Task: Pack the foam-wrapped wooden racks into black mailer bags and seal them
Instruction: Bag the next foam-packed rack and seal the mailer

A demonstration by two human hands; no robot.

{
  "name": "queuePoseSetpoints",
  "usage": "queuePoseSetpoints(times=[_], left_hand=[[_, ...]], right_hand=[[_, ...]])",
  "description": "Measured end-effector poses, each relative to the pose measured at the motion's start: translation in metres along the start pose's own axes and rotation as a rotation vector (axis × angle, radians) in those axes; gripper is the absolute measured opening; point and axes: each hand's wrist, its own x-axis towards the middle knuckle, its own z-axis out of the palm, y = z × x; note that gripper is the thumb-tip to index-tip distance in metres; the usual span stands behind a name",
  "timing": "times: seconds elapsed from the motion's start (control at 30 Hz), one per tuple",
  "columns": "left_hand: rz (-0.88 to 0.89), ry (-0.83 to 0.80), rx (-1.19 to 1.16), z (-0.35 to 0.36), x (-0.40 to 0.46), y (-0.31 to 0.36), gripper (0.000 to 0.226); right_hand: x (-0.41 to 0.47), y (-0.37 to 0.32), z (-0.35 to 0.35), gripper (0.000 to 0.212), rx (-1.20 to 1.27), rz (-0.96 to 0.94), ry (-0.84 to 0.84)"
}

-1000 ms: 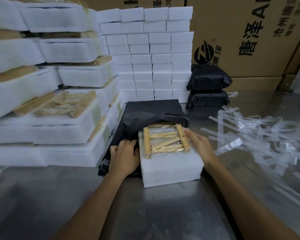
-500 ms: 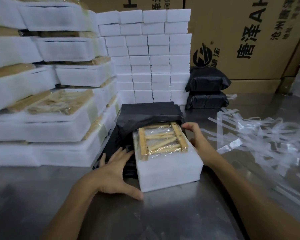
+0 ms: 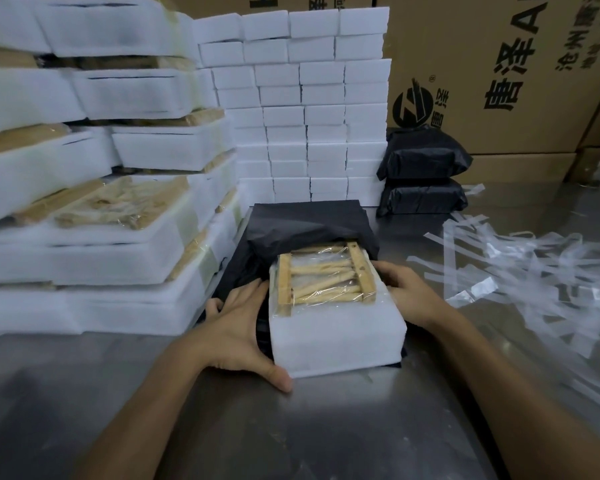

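A foam-wrapped wooden rack (image 3: 333,327) lies on the steel table (image 3: 291,427), its far end tucked into the mouth of a black mailer bag (image 3: 309,223). The wooden slats show through clear film on top. My left hand (image 3: 236,327) presses flat against the rack's left side, thumb at its near corner. My right hand (image 3: 406,292) holds the rack's right side by the bag's mouth. Two packed black mailer bags (image 3: 423,178) are stacked at the back.
Tall piles of foam-wrapped racks (image 3: 94,216) fill the left. A wall of white foam blocks (image 3: 309,109) stands behind the bag, with cardboard boxes (image 3: 499,71) beyond. Several clear peel-off strips (image 3: 520,261) litter the table on the right.
My left hand left the bag and moved to the rack's left side with its thumb at the near corner. My right hand slid along the right edge. The rack sits slightly deeper.
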Motion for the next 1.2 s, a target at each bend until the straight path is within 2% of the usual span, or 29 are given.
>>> queuePoseSetpoints(times=[0.13,0.3,0.47,0.5,0.57,0.6,0.67,0.73,0.8,0.87,0.9,0.93,1.1,1.13,1.2], left_hand=[[-0.022,0.034,0.002,-0.007,0.012,-0.010,0.150],[0.016,0.125,-0.056,-0.011,0.020,-0.018,0.137],[0.047,0.201,-0.083,-0.008,0.018,-0.022,0.124],[0.062,0.183,-0.056,-0.008,0.019,-0.021,0.128],[0.057,0.099,-0.023,-0.011,0.021,-0.018,0.143],[0.039,0.049,-0.022,-0.014,0.022,-0.016,0.149],[-0.018,-0.049,-0.012,-0.022,0.028,-0.010,0.159],[-0.065,-0.162,0.045,-0.033,0.037,-0.005,0.167],[-0.071,-0.244,0.062,-0.042,0.044,0.000,0.168],[-0.047,-0.256,0.012,-0.044,0.047,0.001,0.162],[-0.035,-0.236,-0.013,-0.043,0.047,-0.001,0.160],[-0.027,-0.204,-0.033,-0.041,0.046,-0.005,0.157],[-0.001,-0.082,-0.127,-0.031,0.041,-0.021,0.145],[-0.008,-0.076,-0.138,-0.031,0.040,-0.023,0.142],[-0.017,-0.066,-0.141,-0.029,0.040,-0.024,0.141]], right_hand=[[0.001,0.002,0.002,0.016,-0.268,-0.035,0.140],[0.002,-0.001,0.007,0.016,-0.427,-0.098,0.270],[0.002,0.000,0.007,0.014,-0.546,-0.103,0.252],[0.002,0.000,0.009,0.014,-0.544,-0.100,0.227],[0.003,-0.003,0.010,0.028,-0.557,-0.046,0.109],[0.004,-0.005,0.009,0.025,-0.581,-0.023,0.072],[0.005,-0.009,0.008,0.006,-0.664,-0.020,0.044],[0.004,-0.010,0.009,0.017,-0.695,-0.037,0.042],[0.003,-0.010,0.011,0.019,-0.678,-0.065,0.060],[0.001,-0.009,0.009,0.013,-0.653,-0.072,0.053],[-0.001,-0.010,0.006,0.017,-0.627,-0.060,0.023],[-0.004,-0.012,0.001,0.030,-0.602,-0.038,-0.033],[-0.025,-0.018,-0.013,0.124,-0.452,0.092,-0.394],[-0.028,-0.018,-0.011,0.131,-0.437,0.100,-0.425],[-0.031,-0.019,-0.007,0.125,-0.393,0.084,-0.412]])
